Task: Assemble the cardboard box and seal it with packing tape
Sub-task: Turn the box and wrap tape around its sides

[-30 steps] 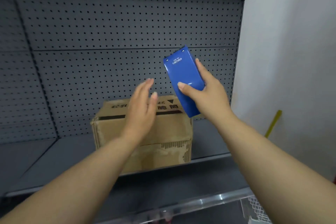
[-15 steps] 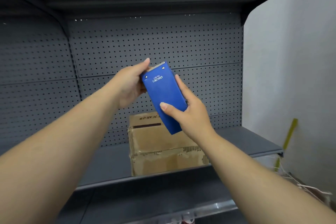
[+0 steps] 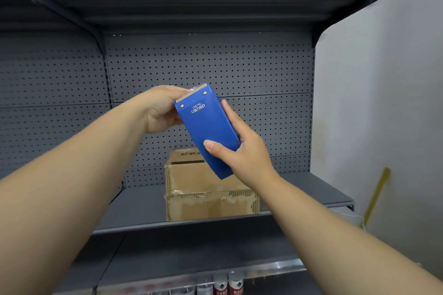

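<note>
A blue tape dispenser [image 3: 207, 124] with a toothed metal blade at its top is held up in front of me, tilted. My right hand [image 3: 242, 153] grips its lower part, thumb across the front. My left hand [image 3: 160, 109] pinches at the blade end; its fingertips are hidden behind the dispenser. Below and behind, a closed brown cardboard box [image 3: 206, 189] stands on the grey shelf [image 3: 139, 206], with wrinkled tape along its front seam and a dark strip on top.
A dark perforated back panel [image 3: 211, 64] rises behind the shelf, with an upper shelf [image 3: 191, 2] overhead. A white wall [image 3: 383, 103] is on the right with a yellow-green stick [image 3: 376, 196] leaning against it. Small bottles [image 3: 227, 285] show on a lower level.
My left hand rose from over the box and took hold of the dispenser's blade end. My view tilted upward, so the box now sits lower in the frame.
</note>
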The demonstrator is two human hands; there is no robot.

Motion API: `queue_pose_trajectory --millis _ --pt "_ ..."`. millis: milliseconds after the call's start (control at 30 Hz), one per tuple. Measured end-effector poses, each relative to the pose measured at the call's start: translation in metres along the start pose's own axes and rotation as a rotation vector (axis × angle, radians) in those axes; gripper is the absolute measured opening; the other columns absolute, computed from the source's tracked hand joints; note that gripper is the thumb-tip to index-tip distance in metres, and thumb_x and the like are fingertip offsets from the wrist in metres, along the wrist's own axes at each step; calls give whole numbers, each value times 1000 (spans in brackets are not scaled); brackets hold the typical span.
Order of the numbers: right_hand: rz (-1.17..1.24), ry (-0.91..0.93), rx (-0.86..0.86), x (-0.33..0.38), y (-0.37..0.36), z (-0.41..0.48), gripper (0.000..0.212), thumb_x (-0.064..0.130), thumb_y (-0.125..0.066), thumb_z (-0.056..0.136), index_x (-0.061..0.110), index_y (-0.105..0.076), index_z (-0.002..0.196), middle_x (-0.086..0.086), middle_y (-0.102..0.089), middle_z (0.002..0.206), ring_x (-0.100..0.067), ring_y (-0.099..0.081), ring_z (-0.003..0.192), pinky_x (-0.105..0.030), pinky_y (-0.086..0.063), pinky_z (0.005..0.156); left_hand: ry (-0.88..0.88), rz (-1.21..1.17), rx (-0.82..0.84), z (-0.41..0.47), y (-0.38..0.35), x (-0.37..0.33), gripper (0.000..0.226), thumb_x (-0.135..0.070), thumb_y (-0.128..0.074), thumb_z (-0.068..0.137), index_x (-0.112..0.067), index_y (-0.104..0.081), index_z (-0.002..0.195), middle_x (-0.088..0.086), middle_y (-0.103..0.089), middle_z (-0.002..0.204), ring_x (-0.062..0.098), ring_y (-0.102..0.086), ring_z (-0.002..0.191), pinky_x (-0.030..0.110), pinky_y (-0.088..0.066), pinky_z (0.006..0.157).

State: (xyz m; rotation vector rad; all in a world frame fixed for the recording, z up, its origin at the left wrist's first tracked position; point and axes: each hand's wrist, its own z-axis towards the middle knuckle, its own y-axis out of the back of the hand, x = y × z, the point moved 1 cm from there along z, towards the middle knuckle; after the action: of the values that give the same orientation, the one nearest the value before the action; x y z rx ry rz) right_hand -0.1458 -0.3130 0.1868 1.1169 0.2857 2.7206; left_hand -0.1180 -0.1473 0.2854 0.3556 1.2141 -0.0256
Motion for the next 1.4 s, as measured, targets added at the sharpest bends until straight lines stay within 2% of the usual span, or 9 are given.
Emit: queue_pose_trajectory --millis 267,433,733,933,1067,1167,1267,1333,1400 --pt "-28 -63 -90 -2 80 -36 82 32 -71 82 43 -23 147 45 -44 111 17 -52 103 -13 -45 84 -55 17 4 5 -91 -20 22 -30 -55 91 -13 -68 86 1 -67 73 12 -60 61 22 -52 61" --pt "-58 -93 -83 -22 108 -62 81 34 -72 79 46 -26 145 39 -49 116 3 -56 111 -23 -47 93 -13 24 27 7 -127 -2 27 -32 -56 90 -8 -68 94 8 -66 82 18 -59 70 26 -51 70" --pt "-16 -257 -23 -101 92 -94 78 46 -69 71 65 -24 132 52 -46 112 13 -53 110 -20 -44 97 210 -49 70 24 -145 90 36 -27 -55 90 0 -63 112 12 -65 95 21 -57 80 30 -48 77" --pt "-45 -342 14 -152 71 -88 73 42 -69 76 73 -22 122 52 -42 113 11 -54 107 -19 -45 94 283 6 49 55 -131 160 24 -27 -59 88 -13 -69 105 2 -66 113 18 -54 109 33 -40 95" --pt "-18 -391 4 -183 60 -76 74 35 -71 80 74 -21 120 51 -46 114 14 -55 107 -23 -46 98 222 198 110 82 -127 185 18 -20 -49 94 -13 -65 95 -6 -66 93 -9 -60 75 7 -43 64" --pt "-23 -417 -13 -199 55 -63 74 36 -71 80 72 -22 122 59 -45 103 13 -56 105 -22 -45 97 109 219 141 100 -125 198 19 -21 -49 94 -16 -66 89 -5 -67 101 -2 -61 82 20 -45 79" --pt "-22 -425 -24 -211 50 -54 73 41 -70 78 73 -21 123 57 -44 108 10 -55 107 -21 -45 96 -14 258 152 116 -118 216 22 -16 -47 95 -27 -65 91 -17 -34 134 -1 -33 126 33 -21 113" --pt "-28 -425 -24 -216 47 -52 73 40 -70 79 75 -20 121 54 -45 110 10 -55 108 -21 -46 96 -155 510 150 127 -111 227 29 -12 -43 97 -36 -60 91 -21 -19 138 -5 -11 133 28 10 113" --pt "-16 -432 -39 -220 45 -48 73 37 -71 80 74 -21 120 49 -48 112 9 -56 109 -22 -46 97 -264 680 126 137 -106 233 32 -11 -42 97 -37 -60 91 -20 -10 141 0 -2 139 27 19 108"
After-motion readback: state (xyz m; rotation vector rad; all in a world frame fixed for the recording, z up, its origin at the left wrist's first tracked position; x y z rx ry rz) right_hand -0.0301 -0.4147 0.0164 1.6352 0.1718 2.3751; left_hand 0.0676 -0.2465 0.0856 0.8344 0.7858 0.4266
